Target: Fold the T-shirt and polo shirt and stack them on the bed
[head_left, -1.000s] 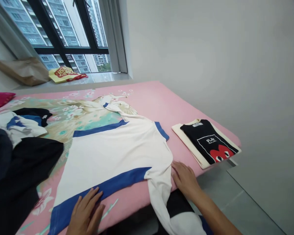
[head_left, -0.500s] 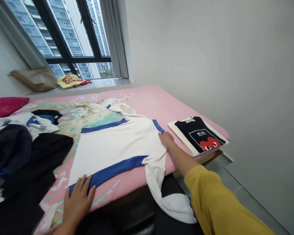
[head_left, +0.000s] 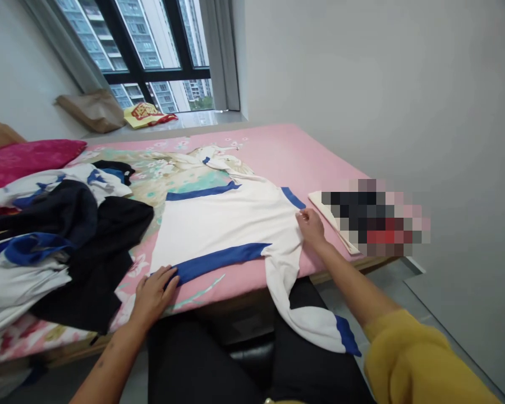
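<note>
A white sweater with blue trim lies spread on the bed, its collar end to the right and its hem end to the left. One sleeve hangs over the bed's front edge onto my black-clad leg, its blue cuff showing. The other sleeve stretches away across the bedding. My left hand rests on the near hem corner with its fingers laid out. With fingers closed, my right hand pinches the sweater's shoulder beside the blue collar.
A heap of dark and white clothes lies left on the pink flowered bed, near a magenta pillow. Right of the sweater is a folded stack, partly pixelated. A paper bag and yellow package occupy the windowsill.
The view has swung left and down, bringing more of the clothes heap, my legs and the hanging cuff into sight. Both hands stay at about the same spots on the sweater.
</note>
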Tool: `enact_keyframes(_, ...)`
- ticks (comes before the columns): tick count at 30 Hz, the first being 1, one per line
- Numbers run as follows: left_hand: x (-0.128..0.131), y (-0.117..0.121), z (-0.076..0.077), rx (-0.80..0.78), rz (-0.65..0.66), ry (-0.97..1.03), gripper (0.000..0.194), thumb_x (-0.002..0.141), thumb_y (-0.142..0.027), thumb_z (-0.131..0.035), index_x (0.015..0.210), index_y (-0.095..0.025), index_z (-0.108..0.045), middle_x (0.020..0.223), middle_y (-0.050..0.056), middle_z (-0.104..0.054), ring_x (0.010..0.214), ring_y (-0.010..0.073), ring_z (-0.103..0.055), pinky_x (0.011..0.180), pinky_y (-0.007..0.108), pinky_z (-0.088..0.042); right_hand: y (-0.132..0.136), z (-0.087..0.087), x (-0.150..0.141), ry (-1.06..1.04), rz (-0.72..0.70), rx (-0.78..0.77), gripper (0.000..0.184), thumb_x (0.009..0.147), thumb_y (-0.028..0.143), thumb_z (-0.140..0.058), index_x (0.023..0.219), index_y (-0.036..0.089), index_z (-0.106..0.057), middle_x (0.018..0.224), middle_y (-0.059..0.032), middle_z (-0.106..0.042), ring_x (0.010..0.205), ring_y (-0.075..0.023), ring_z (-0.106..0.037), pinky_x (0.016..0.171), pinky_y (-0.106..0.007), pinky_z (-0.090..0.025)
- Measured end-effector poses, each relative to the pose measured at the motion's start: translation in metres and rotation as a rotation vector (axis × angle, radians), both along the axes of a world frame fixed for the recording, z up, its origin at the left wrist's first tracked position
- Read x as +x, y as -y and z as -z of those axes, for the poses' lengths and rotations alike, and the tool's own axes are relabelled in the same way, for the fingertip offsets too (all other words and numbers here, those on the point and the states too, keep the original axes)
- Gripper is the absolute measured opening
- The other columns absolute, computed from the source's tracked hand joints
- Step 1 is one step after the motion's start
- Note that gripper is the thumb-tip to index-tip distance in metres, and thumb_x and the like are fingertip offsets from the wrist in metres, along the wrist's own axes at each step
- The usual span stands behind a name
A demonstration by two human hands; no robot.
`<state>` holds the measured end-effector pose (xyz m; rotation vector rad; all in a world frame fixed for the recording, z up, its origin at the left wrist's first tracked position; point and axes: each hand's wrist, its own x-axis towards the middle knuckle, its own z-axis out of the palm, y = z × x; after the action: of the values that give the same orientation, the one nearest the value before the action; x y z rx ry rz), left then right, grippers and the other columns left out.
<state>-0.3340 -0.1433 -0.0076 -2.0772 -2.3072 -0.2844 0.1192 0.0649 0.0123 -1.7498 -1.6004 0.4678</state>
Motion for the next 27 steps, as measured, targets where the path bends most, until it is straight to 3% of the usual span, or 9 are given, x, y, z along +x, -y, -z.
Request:
enact_keyframes(3,-0.015,0.013,0.001,0.019,0.07,0.03,0.045,0.088,-0.048,-0.043,0.122,-0.022,-0.059,0.134,0.007,-0.053,0.127,0.0242,-0.044,0.107,0.044,-0.032,0.063,0.01,-0.015,0.13,-0.365,0.113,0.036,0.082,0.047,-0.052,0.1,0.017,-0.062,0.103,-0.0105,-0.063,0.101,-0.0237,-0.053,0.093,-0.036,-0.039)
enact_keyframes(5,-0.023,0.025,0.003,0.037,0.114,0.05,0.048,0.087,-0.049,-0.045,0.123,-0.02,-0.057,0.136,0.009,-0.051,0.129,0.0248,-0.043,0.107,0.043,-0.033,0.106,0.024,-0.014,0.199,-0.494,0.115,0.032,0.082,0.047,-0.052,0.093,0.019,-0.063,0.1,-0.0089,-0.063,0.099,-0.0241,-0.053,0.091,-0.037,-0.039)
enact_keyframes(6,-0.027,0.031,0.004,0.045,0.129,0.065,0.049,0.087,-0.049,-0.045,0.124,-0.019,-0.057,0.136,0.01,-0.051,0.129,0.0248,-0.042,0.107,0.043,-0.033,0.124,0.031,-0.01,0.19,-0.48,0.122,0.031,0.082,0.047,-0.052,0.092,0.02,-0.062,0.099,-0.0089,-0.063,0.099,-0.024,-0.054,0.091,-0.037,-0.04)
enact_keyframes(8,-0.034,0.043,0.005,0.067,0.13,0.099,0.048,0.089,-0.048,-0.043,0.123,-0.017,-0.057,0.134,0.011,-0.052,0.127,0.024,-0.045,0.107,0.041,-0.035,0.151,0.047,0.004,0.101,-0.312,0.1,0.032,0.081,0.049,-0.051,0.088,0.02,-0.062,0.093,-0.009,-0.064,0.092,-0.0235,-0.056,0.086,-0.036,-0.042)
enact_keyframes(11,-0.037,0.057,0.002,0.106,0.099,0.121,0.044,0.089,-0.044,-0.043,0.121,-0.017,-0.058,0.131,0.012,-0.055,0.122,0.023,-0.049,0.105,0.039,-0.038,0.169,0.069,0.023,-0.108,-0.102,-0.144,0.042,0.078,0.059,-0.048,0.081,0.02,-0.062,0.08,-0.0083,-0.066,0.077,-0.024,-0.059,0.075,-0.036,-0.044)
enact_keyframes(15,-0.026,0.059,-0.003,0.131,0.149,0.044,0.039,0.089,-0.033,-0.043,0.121,-0.016,-0.059,0.131,0.014,-0.053,0.121,0.0234,-0.049,0.103,0.04,-0.04,0.164,0.083,0.02,-0.336,-0.232,-0.44,0.049,0.071,0.063,-0.052,0.08,0.018,-0.068,0.084,-0.0091,-0.069,0.081,-0.0257,-0.062,0.076,-0.036,-0.045)
enact_keyframes(19,-0.015,0.047,-0.002,0.151,0.14,-0.033,0.035,0.088,-0.022,-0.042,0.114,-0.016,-0.064,0.122,0.014,-0.06,0.113,0.0243,-0.056,0.098,0.041,-0.044,0.159,0.071,-0.004,-0.489,-0.263,-0.531,0.05,0.065,0.063,-0.058,0.075,0.015,-0.067,0.078,-0.0095,-0.068,0.076,-0.0247,-0.061,0.072,-0.035,-0.046)
enact_keyframes(22,-0.021,0.044,0.004,0.149,0.134,-0.054,0.035,0.087,-0.023,-0.041,0.111,-0.016,-0.066,0.119,0.013,-0.063,0.111,0.0241,-0.058,0.097,0.039,-0.045,0.171,0.054,-0.014,-0.651,-0.294,-0.496,0.048,0.067,0.062,-0.058,0.081,0.016,-0.066,0.072,-0.0076,-0.066,0.072,-0.0234,-0.061,0.067,-0.034,-0.047)
enact_keyframes(27,-0.046,0.053,0.01,0.115,0.148,-0.093,0.04,0.085,-0.028,-0.041,0.119,-0.025,-0.062,0.127,0.005,-0.06,0.119,0.0232,-0.055,0.1,0.042,-0.041,0.194,0.032,0.005,-0.762,-0.245,-0.404,0.048,0.071,0.063,-0.054,0.087,0.018,-0.063,0.071,-0.0055,-0.064,0.068,-0.0212,-0.06,0.062,-0.032,-0.047)
